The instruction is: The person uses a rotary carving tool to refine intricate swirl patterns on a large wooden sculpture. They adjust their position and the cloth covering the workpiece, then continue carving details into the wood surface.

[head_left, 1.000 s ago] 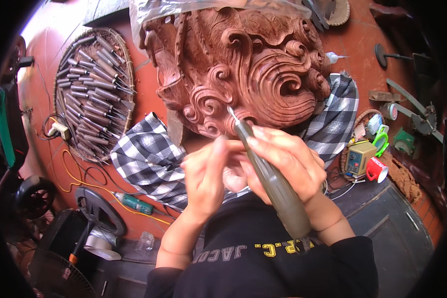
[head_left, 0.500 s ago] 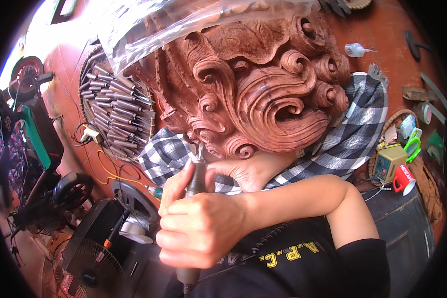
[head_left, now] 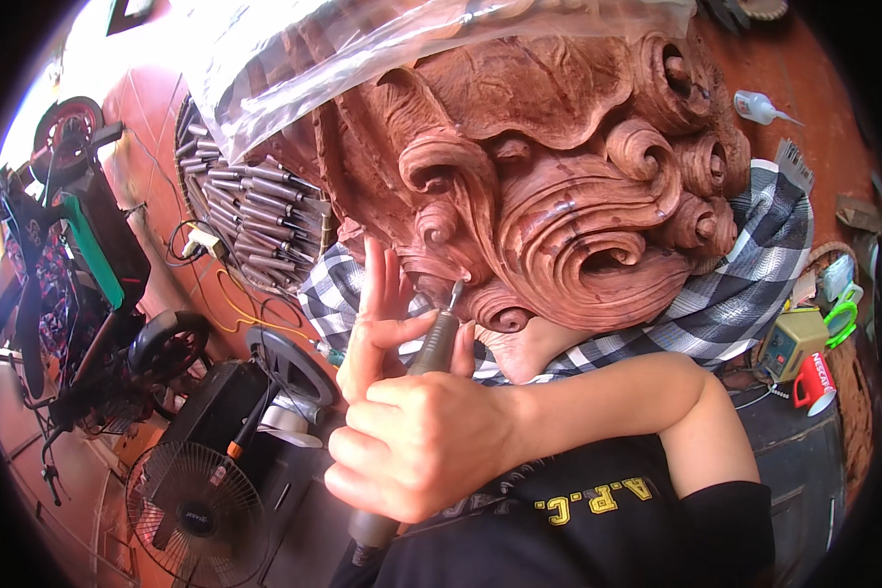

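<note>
A large reddish-brown wood carving (head_left: 568, 225) of curling scrolls and waves sits in front of me on a black-and-white checked cloth (head_left: 755, 284). My right hand (head_left: 421, 441) is wrapped around a dark rotary tool handpiece (head_left: 439, 343). Its slim metal tip meets or nearly meets a small curl at the carving's lower left. My left hand (head_left: 370, 314) has its fingers stretched up against the carving's lower left side. Its thumb lies by the handpiece's front end, and the rest is hidden behind my right hand. A bare foot (head_left: 524, 353) shows below the carving.
Clear plastic sheeting (head_left: 294, 88) covers the carving's far left. Left of it lie several wood-handled chisels (head_left: 255, 211). A fan (head_left: 196, 510) and a motorbike (head_left: 78, 265) stand at left. At right are a small control box (head_left: 792, 343), a red mug (head_left: 813, 382) and a dropper bottle (head_left: 759, 108).
The view has shifted, so the carving appears farther right. The tool tip has moved up and right on the carving. My left fingers have straightened upward against the wood.
</note>
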The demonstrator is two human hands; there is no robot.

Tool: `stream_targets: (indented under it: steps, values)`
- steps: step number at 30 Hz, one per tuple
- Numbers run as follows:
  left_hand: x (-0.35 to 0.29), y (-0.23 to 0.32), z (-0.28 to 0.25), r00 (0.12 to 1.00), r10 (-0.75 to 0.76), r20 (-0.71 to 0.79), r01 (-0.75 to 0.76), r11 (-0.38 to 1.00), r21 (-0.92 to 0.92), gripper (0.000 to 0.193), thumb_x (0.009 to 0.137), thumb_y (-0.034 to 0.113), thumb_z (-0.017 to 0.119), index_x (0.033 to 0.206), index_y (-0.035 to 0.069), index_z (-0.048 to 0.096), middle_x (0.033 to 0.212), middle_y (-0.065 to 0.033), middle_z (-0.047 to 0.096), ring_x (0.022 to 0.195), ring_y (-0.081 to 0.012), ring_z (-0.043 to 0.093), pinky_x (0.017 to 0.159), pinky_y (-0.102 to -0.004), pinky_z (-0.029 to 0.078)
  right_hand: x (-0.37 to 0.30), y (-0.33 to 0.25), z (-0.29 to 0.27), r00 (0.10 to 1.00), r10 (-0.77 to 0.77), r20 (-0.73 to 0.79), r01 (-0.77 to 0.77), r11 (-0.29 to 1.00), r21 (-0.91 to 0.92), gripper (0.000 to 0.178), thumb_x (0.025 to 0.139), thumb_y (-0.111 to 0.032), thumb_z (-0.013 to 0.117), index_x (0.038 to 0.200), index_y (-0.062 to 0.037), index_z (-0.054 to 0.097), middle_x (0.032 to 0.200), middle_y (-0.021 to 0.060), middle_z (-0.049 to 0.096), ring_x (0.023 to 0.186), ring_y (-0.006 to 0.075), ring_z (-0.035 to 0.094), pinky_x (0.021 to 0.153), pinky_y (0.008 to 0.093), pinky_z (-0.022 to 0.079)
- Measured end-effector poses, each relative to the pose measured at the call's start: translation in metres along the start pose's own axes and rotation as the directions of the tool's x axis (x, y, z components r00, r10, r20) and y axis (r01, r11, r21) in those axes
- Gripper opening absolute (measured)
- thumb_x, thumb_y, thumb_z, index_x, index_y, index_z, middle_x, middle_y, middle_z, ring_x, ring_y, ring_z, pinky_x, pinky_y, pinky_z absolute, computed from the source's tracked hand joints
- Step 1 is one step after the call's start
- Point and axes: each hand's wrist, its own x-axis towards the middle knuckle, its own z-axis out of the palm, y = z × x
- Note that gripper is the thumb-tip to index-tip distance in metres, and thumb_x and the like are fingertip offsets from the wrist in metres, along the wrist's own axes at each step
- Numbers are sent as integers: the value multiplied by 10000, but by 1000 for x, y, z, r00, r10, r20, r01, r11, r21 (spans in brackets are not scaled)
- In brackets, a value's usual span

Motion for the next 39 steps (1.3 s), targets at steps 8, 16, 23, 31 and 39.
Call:
stream_targets:
  steps: [8,16,23,31,39]
  values:
    - [13,28,11,986,-78,-150,125,934,336,297,733,-9,816,894,-15,567,1305,-331,539,1228,-364,555,1000,-386,470,6,8,-6,999,46,-29,-46,999,-5,192,564,-187,595,617,-91,438,614,14,401,545,133,487,455,256,373]
    - [20,26,5,973,-127,-195,154,980,128,293,783,28,794,873,-22,519,1257,-335,571,1195,-350,572,1000,-384,460,19,9,4,991,53,-124,-50,998,29,199,551,-189,593,620,-85,437,628,16,413,547,135,489,452,261,386]
    - [21,18,4,971,-58,-230,91,987,135,277,790,43,786,845,-21,523,1192,-348,600,1148,-354,606,954,-381,491,19,10,1,989,58,-136,-48,996,74,194,528,-182,583,618,-86,440,624,14,404,545,135,487,450,256,380]
    - [16,39,2,977,-209,-42,209,901,381,303,851,41,727,1054,-25,512,1404,-312,452,1319,-378,457,1128,-452,336,17,8,-10,984,123,-128,-118,992,43,191,502,-166,568,615,-83,439,621,15,393,547,136,487,460,258,401]
    - [21,27,-1,966,-222,-133,241,958,153,256,876,58,712,992,17,487,1355,-326,496,1311,-397,467,1111,-478,345,23,13,1,987,77,-138,-69,996,59,196,532,-182,589,621,-84,444,636,22,425,563,139,507,481,257,420]
